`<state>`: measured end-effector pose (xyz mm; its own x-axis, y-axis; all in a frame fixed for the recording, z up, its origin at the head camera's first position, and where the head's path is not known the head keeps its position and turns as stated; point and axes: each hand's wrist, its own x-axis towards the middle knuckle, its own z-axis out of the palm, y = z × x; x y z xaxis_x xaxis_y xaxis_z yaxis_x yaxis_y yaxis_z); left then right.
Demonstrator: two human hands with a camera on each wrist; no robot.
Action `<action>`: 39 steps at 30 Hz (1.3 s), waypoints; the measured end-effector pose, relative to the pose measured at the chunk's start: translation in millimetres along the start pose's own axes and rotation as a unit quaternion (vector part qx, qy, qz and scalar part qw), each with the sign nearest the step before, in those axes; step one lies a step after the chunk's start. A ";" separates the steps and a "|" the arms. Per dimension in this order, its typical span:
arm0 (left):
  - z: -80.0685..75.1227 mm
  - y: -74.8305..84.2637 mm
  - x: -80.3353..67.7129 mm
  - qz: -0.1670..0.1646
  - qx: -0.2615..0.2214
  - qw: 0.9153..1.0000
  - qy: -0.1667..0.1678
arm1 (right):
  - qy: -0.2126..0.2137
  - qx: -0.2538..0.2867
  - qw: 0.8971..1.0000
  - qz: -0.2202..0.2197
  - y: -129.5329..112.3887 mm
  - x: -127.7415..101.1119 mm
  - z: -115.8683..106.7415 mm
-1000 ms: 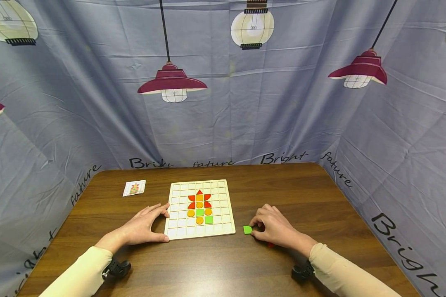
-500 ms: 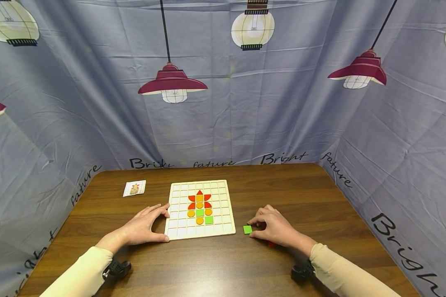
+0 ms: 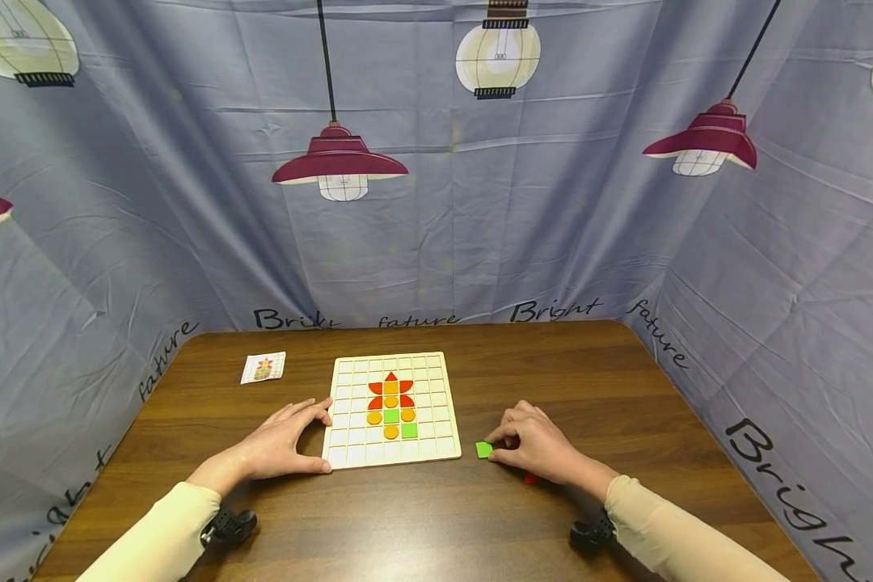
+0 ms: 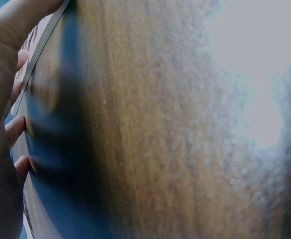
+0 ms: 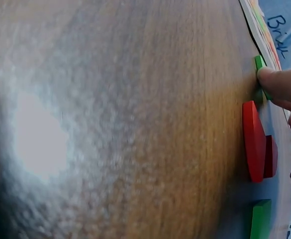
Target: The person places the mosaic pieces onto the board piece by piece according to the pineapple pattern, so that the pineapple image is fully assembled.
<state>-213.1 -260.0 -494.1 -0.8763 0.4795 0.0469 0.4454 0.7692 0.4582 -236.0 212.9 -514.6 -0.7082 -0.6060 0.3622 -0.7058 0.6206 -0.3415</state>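
A pale wooden grid board [image 3: 436, 380] lies mid-table with a small figure of red, orange and green tiles [image 3: 390, 406] in its cells. My left hand [image 3: 307, 441] rests flat on the table with relaxed fingers, its thumb and forefinger touching the board's left edge; in the left wrist view only the fingers [image 4: 6, 89] and the board edge [image 4: 42, 46] show. Right of the board, my right hand [image 3: 496, 449] pinches a loose green square [image 3: 483, 449] between thumb and forefinger. The right wrist view shows the thumb [image 5: 280, 83] on that green square [image 5: 259, 63].
Loose red tiles [image 5: 255, 141] and another green tile [image 5: 260, 219] lie under my right palm; one red tile [image 3: 529, 478] peeks out in the head view. A small pattern card [image 3: 263, 369] lies at the back left. Printed curtains enclose the brown table [image 3: 596, 372].
My right fingers have closed a little further over the green square, which is now partly covered. The left hand and the board have not moved.
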 end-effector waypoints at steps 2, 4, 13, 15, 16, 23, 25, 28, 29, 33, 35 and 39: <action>0.0 0.1 0.1 0.001 0.000 1.000 0.000 | 0.011 -0.009 1.000 -0.018 0.6 0.5 1.1; -0.1 0.2 0.2 0.002 0.000 1.000 0.001 | 0.019 -0.019 0.999 -0.035 0.8 1.0 1.7; 0.0 1.0 0.1 -0.002 -0.002 1.000 -0.002 | -0.003 -0.034 0.999 -0.027 -1.2 4.1 -1.5; 0.0 1.1 0.4 -0.002 -0.002 1.000 -0.002 | 0.004 -0.033 0.999 -0.029 -2.7 6.7 -3.1; -0.1 1.0 0.5 -0.002 -0.001 1.000 -0.003 | 0.008 -0.033 0.999 -0.031 -3.9 9.0 -3.7; -1.6 1.2 0.8 -0.007 0.003 1.000 -0.006 | 0.025 -0.024 0.999 -0.037 -26.6 40.2 -0.5; -2.0 1.5 0.9 -0.009 0.004 1.000 -0.007 | 0.028 -0.023 0.999 -0.040 -36.3 52.6 5.2; -2.4 1.9 0.9 -0.012 0.006 1.000 -0.009 | 0.028 -0.021 0.998 -0.045 -52.1 71.7 16.5; -2.5 2.0 1.0 -0.013 0.007 1.000 -0.009 | 0.024 -0.021 0.999 -0.044 -57.7 77.8 20.2; -2.0 1.9 0.6 -0.011 0.006 1.000 -0.005 | 0.015 -0.028 0.998 -0.047 -76.3 98.5 36.2; -1.6 1.6 0.5 -0.009 0.006 1.000 -0.002 | 0.010 -0.035 0.998 -0.045 -83.1 105.9 43.8; -1.0 0.4 0.3 -0.007 0.009 1.000 0.000 | 0.002 -0.052 0.998 -0.033 -92.6 116.2 57.1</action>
<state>-213.4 -260.0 -493.1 -0.8830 0.4677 0.0409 0.4356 0.7836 0.4430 -253.9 56.7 -490.4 -0.6592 -0.6457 0.3853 -0.7457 0.6272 -0.2248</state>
